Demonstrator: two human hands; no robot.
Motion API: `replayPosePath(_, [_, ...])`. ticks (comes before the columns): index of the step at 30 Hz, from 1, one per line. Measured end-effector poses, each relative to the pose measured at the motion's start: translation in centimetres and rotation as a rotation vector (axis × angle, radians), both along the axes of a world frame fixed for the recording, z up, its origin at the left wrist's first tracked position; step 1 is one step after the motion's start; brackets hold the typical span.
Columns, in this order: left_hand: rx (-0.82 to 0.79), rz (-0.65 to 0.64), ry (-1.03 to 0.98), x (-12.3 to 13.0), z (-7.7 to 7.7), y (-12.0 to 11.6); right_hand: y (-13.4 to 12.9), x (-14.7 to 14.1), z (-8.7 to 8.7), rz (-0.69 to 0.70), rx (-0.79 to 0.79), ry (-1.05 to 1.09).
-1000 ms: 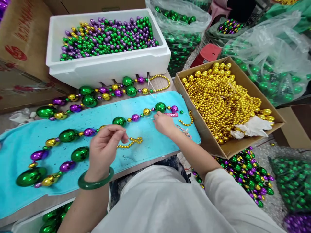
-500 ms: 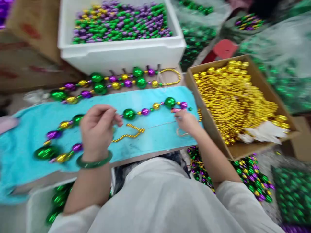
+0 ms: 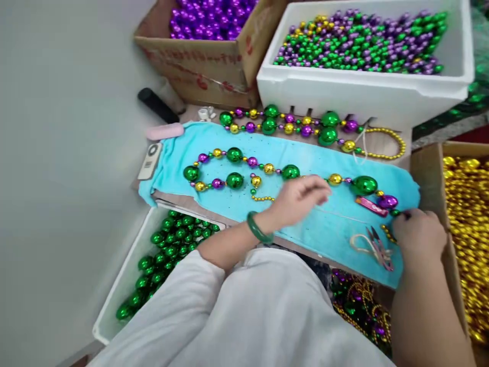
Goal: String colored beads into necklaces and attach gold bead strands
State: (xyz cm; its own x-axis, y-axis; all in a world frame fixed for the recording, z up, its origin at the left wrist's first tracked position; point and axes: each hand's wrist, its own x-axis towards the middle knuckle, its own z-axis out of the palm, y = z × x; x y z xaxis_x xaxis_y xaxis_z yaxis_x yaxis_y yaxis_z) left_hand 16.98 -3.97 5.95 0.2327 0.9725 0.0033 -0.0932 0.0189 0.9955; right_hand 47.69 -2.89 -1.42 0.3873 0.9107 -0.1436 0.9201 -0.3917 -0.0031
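A necklace of green, purple and gold beads (image 3: 234, 155) lies looped along the blue towel (image 3: 214, 214). My left hand (image 3: 300, 200), a green bangle (image 3: 260, 227) at its wrist, hovers over the necklace's middle; its fingers are loosely bent, with nothing visible in them. At the right end, my right hand (image 3: 420, 234) closes its fingers on the necklace by a small green bead (image 3: 395, 213). Short gold beads (image 3: 388, 233) run beneath that hand. A thin thread (image 3: 344, 216) crosses the towel between the hands. Pink-handled snips (image 3: 380, 250) and a pink packet (image 3: 371, 206) lie nearby.
Behind the towel lies another bead necklace (image 3: 289, 128). A white foam box (image 3: 362, 92) and cardboard box (image 3: 198, 66) stand behind it. Gold beads fill a carton (image 3: 428, 168) at right; green beads fill a white bin (image 3: 110, 300) at front left.
The view has swung left, showing the wall and the bin of green beads. My left hand has loosened from a pinch. My right hand has moved to the necklace's end, and the snips are now uncovered.
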Motion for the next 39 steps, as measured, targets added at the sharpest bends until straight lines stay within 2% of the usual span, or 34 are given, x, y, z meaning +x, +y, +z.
replayPosePath(3, [-0.068,-0.141,-0.027,2.4,-2.4,-2.2,0.2,0.8,-0.6,0.032,0.053,0.039])
replayPosePath(5, [-0.088,-0.225,-0.005,3.1,-3.3,-3.2,0.2,1.1,-0.8,0.032,0.062,0.078])
replayPosePath(8, [-0.061,-0.307,0.036,3.0,-3.6,-3.9,0.2,1.3,-0.8,0.065,0.026,0.081])
replayPosePath(11, [-0.049,-0.33,0.036,2.6,-3.5,-3.9,0.4,0.9,-0.7,0.101,0.003,0.044])
replayPosePath(15, [-0.135,-0.271,-0.046,1.7,-3.5,-3.6,0.7,0.2,-0.4,0.093,0.021,0.031])
replayPosePath(17, [-0.23,-0.197,-0.115,0.9,-3.5,-2.7,0.8,0.0,-0.2,0.063,0.051,0.121])
replayPosePath(20, [-0.307,-0.076,-0.161,-0.7,-3.5,0.1,1.4,0.5,0.1,-0.083,0.136,0.32])
replayPosePath(22, [-0.356,-0.025,-0.188,-1.8,-3.4,2.5,2.0,0.9,0.7,-0.085,0.167,0.386])
replayPosePath(26, [-0.417,0.003,-0.246,-3.2,-2.5,5.7,3.6,0.6,3.7,0.034,0.163,0.287])
replayPosePath(29, [-0.392,-0.012,-0.259,-3.4,-1.7,6.2,5.3,-0.4,6.8,0.158,0.142,0.233])
replayPosePath(32, [-0.331,-0.016,-0.22,-2.8,-1.5,6.2,7.1,-1.5,10.2,0.327,0.177,0.228])
replayPosePath(34, [-0.241,-0.009,-0.1,-2.4,-2.0,6.0,8.3,-2.2,12.5,0.442,0.226,0.255])
replayPosePath(36, [-0.103,-0.011,0.105,-2.0,-3.1,5.9,9.3,-3.1,15.2,0.533,0.268,0.26])
replayPosePath(39, [0.156,-0.083,0.488,-1.8,-5.2,5.8,10.0,-5.6,20.0,0.576,0.229,0.167])
